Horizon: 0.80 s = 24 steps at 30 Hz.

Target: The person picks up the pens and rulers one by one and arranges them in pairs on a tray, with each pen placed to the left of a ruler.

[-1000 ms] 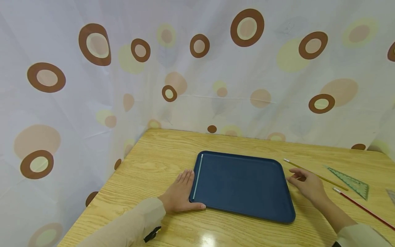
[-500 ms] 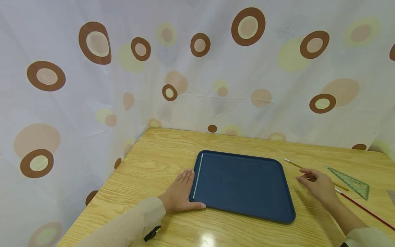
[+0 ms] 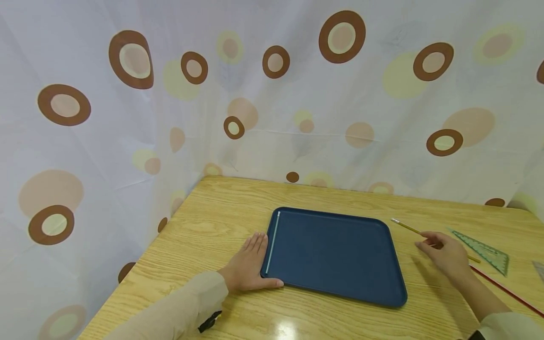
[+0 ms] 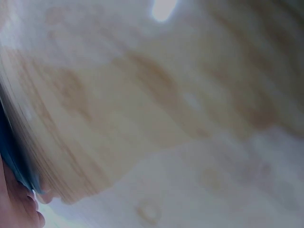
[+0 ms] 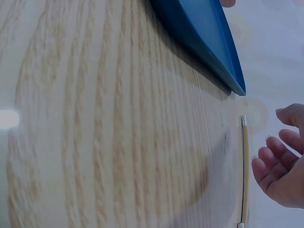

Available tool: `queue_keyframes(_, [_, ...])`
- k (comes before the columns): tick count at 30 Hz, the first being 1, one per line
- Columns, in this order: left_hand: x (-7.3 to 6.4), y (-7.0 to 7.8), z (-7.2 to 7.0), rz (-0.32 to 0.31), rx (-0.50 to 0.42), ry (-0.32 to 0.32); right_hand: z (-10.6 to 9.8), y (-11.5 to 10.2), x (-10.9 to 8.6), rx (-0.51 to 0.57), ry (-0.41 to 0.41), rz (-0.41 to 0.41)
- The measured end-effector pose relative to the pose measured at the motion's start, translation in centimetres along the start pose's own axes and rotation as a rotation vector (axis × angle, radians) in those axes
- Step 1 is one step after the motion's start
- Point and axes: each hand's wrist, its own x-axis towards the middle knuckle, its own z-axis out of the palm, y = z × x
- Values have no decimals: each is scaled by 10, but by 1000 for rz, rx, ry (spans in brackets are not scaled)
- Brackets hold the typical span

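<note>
My left hand [image 3: 248,269] lies flat at the left rim of a dark blue tray [image 3: 335,257] on a wood-grain table [image 3: 208,222], fingers straight and side by side, thumb stretched out along the near-left corner. Light, even pressure there should be enough to steady the tray; a hard shove could skew it. Inside, a pale green pencil [image 3: 273,241] runs along the left wall, close enough to my fingertips that a careless shift might nudge it.

Past the tray's right side, a yellow pencil [image 3: 405,225] slants across the tabletop, eraser end nearest the tray. Over its middle hovers my right hand [image 3: 444,255], fingers loosely bent, thumb apart, pinching nothing; the right wrist view shows a gap to the barrel. A clean pick-up, I judge, calls for thumb and forefinger coming down on both sides together and closing softly near the middle, since a one-sided touch could set it rolling.

Farther right, a red pencil [image 3: 501,285] passes partly behind my wrist, which is better kept high to avoid brushing it. A green set square [image 3: 482,250] lies beyond.
</note>
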Motion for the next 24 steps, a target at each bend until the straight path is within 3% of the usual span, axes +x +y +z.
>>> queue_keyframes(24, [2, -3, 4, -3, -17, 7, -24, 33, 7, -30, -2, 47])
